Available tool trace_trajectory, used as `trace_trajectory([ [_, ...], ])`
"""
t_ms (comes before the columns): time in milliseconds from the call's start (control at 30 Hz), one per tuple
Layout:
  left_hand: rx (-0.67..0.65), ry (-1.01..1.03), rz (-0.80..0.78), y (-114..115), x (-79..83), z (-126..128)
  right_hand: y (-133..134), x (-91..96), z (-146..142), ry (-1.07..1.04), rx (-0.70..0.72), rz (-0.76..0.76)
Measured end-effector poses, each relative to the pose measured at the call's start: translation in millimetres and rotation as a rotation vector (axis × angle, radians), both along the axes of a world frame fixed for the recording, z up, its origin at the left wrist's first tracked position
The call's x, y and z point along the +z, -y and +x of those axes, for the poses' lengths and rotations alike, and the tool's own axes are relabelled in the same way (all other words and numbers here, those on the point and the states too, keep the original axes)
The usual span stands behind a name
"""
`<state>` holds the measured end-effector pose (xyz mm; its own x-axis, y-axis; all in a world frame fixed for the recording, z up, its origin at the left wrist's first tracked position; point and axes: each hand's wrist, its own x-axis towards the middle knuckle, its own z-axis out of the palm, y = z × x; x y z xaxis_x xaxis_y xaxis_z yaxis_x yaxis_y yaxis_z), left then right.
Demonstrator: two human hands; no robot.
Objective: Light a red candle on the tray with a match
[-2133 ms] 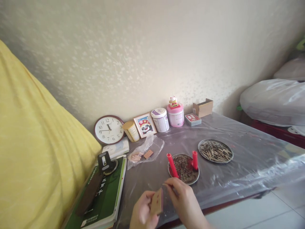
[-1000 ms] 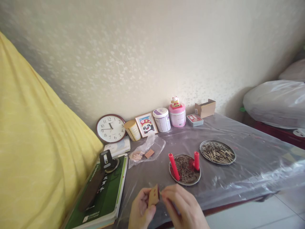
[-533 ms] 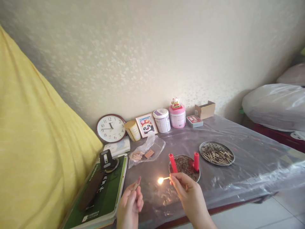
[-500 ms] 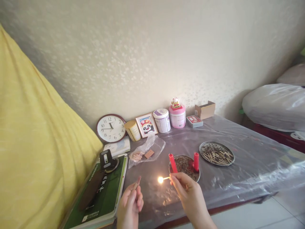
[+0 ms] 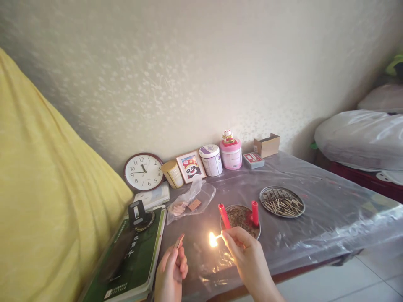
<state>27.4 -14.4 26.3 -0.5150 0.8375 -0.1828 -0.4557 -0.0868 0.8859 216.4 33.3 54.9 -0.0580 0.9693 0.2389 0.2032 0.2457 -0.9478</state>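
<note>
Between the thumb and fingers of my right hand (image 5: 247,253) is a burning match (image 5: 217,237), its flame pointing left. My left hand (image 5: 171,266) pinches a small matchbox (image 5: 179,240), seen edge-on, to the left of the flame. Behind my right hand lies a round metal dish (image 5: 239,216) of dark brown grains. Two red candles stand at this dish: the left candle (image 5: 224,216) leans slightly left, and the right candle (image 5: 255,213) is nearly upright. No flame shows on either wick. A second round dish (image 5: 282,202), further right, holds several used matches.
A plastic bag (image 5: 190,199) with small matchboxes lies behind the left hand. A green book (image 5: 138,256) with dark items is at left. Along the wall stand a clock (image 5: 144,172), a picture frame (image 5: 190,166), tins (image 5: 210,160) and a cardboard box (image 5: 266,145).
The match flame has grown from a small round glow into a larger, taller flame. The view has shifted slightly, while both hands keep nearly the same pose.
</note>
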Motion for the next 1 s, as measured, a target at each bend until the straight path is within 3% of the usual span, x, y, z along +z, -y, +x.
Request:
trace_trajectory([
  [367, 0.004, -0.009, 0.031, -2.2, -1.7, -1.6, -3.4, -1.9, -2.5, -0.042, 0.007, -0.076],
  [567, 0.014, -0.02, 0.02, -4.8, -3.2, -1.5, -7.1, -9.4, -3.5, -0.05, 0.023, -0.06],
  [1000, 0.024, -0.026, 0.011, -5.8, -4.4, -0.5, -5.6, -3.0, -2.7, -0.01, 0.007, 0.029],
])
